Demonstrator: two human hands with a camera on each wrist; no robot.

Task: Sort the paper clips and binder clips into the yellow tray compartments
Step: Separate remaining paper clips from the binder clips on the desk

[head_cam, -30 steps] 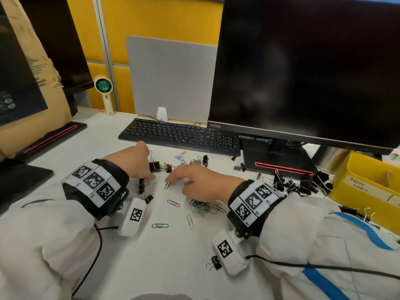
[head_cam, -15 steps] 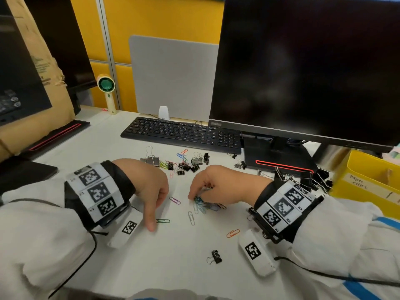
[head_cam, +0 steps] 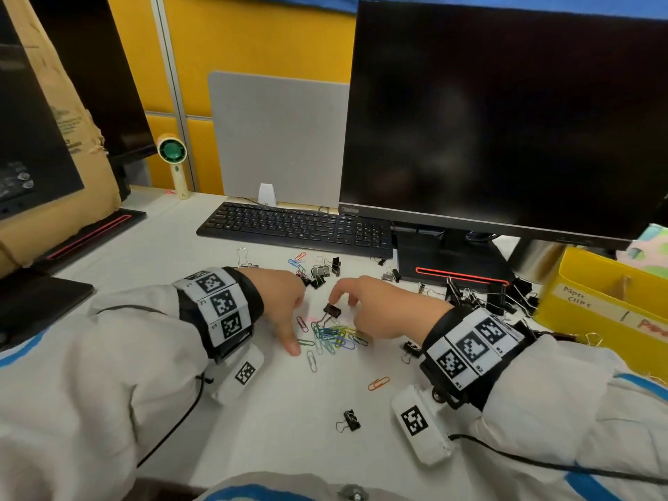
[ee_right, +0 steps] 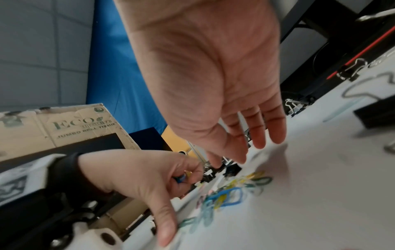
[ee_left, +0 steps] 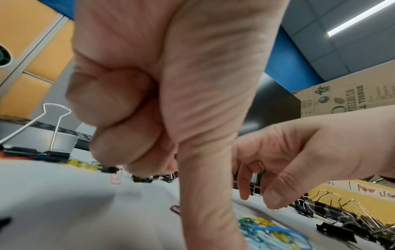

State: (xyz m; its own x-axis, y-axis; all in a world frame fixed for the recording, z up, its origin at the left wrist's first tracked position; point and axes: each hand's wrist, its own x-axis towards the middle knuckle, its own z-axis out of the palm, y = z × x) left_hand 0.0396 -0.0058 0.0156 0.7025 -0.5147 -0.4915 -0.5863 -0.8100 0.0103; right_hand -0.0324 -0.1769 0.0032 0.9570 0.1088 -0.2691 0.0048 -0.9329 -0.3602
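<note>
Between both hands [head_cam: 282, 305] [head_cam: 376, 309], a binder clip [head_cam: 332, 311] tops the paper clips [head_cam: 332, 338].

Yellow tray [head_cam: 592, 321] cut off at right edge; left hand [ee_left: 162, 88] curled fingers hide their contents

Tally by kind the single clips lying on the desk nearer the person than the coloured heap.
Paper clips: 2 (orange paper clip, pale paper clip)
Binder clips: 2 (front binder clip, binder clip by the right wrist)
Total: 4
</note>
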